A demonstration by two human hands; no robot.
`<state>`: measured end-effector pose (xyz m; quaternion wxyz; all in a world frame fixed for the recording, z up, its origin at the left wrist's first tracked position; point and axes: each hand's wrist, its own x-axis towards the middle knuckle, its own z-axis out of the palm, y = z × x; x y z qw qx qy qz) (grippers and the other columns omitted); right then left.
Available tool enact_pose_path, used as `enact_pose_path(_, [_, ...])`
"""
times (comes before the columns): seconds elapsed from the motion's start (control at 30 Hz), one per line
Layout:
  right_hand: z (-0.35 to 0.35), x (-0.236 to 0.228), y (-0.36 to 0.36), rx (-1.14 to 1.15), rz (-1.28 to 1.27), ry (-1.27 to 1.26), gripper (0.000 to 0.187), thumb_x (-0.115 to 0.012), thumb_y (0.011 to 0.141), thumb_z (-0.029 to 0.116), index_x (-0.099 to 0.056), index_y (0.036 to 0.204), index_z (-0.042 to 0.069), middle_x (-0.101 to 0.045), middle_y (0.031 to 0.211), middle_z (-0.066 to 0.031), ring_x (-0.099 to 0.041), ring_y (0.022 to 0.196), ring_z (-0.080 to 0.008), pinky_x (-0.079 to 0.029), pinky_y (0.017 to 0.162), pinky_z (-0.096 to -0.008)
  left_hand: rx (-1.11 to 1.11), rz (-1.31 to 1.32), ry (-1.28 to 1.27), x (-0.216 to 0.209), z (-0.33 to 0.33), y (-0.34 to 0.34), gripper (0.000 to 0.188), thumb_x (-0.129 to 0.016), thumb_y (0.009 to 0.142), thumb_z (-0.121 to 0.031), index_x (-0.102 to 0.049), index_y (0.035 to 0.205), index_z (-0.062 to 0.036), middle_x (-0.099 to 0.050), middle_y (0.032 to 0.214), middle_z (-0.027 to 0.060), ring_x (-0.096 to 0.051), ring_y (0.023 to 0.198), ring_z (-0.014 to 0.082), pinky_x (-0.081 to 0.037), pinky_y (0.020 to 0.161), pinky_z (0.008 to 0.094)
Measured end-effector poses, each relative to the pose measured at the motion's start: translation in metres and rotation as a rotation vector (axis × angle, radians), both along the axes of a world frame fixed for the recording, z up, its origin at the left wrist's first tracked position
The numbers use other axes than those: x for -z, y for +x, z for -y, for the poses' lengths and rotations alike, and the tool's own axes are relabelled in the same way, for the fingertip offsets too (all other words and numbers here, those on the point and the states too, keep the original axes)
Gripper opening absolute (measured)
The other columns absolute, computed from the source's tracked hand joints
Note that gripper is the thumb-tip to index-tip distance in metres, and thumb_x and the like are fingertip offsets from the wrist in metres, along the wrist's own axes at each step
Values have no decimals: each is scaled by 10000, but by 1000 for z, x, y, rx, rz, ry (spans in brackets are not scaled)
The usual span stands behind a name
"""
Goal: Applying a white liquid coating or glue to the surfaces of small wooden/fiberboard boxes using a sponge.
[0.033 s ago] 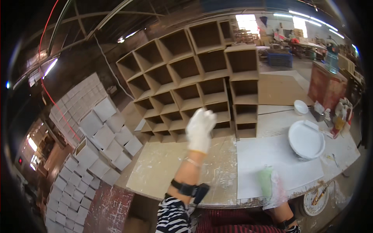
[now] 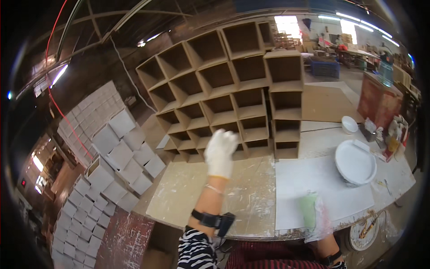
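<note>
My left hand point(image 2: 220, 153), in a white knit glove, is raised before a tall stack of open brown box compartments point(image 2: 219, 78). Its fingers point toward the lower rows, slightly apart and a little blurred, with nothing visible in them. Whether they touch a box I cannot tell. Low on the right, my right hand point(image 2: 321, 219) is wrapped in clear, whitish plastic and closed on a pale green, sponge-like pad point(image 2: 307, 210). It hovers at the table's front edge, over a white sheet point(image 2: 291, 179). A round white basin point(image 2: 355, 163) of white liquid stands beyond it.
White boxes point(image 2: 121, 157) are stacked at the left beside a scratched red surface point(image 2: 125, 237). A small white bowl point(image 2: 349, 124) and a red cabinet point(image 2: 378, 101) are at the right. A bucket point(image 2: 363, 233) with a brush stands below the table's edge.
My left hand has shifted slightly left and down, away from the middle of the boxes. The right hand keeps its place with the pad. The whole view has turned a little.
</note>
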<state>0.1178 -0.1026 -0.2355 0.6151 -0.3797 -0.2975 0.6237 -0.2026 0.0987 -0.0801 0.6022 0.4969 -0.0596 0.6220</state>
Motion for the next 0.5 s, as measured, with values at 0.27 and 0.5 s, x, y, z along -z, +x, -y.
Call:
enact_pose_path(0.27, [21, -45, -9, 349, 1854, 760, 425, -590, 876, 350, -585, 1185, 58, -641, 1020, -85, -618, 892, -283, -507, 760, -397, -1065, 6, -842, 68, -15, -245, 263, -482, 958, -254, -417, 713, -185, -374, 617, -29, -397, 527, 132, -312, 484, 315])
enact_pose_path(0.5, [20, -79, -42, 239, 1810, 101, 299, -635, 797, 248, -640, 1050, 88, -647, 966, -132, -610, 864, -351, -494, 739, -418, -980, -34, -747, 130, -117, -338, 263, -616, 893, -346, -502, 763, -148, -459, 642, 11, -443, 532, 162, -290, 473, 310])
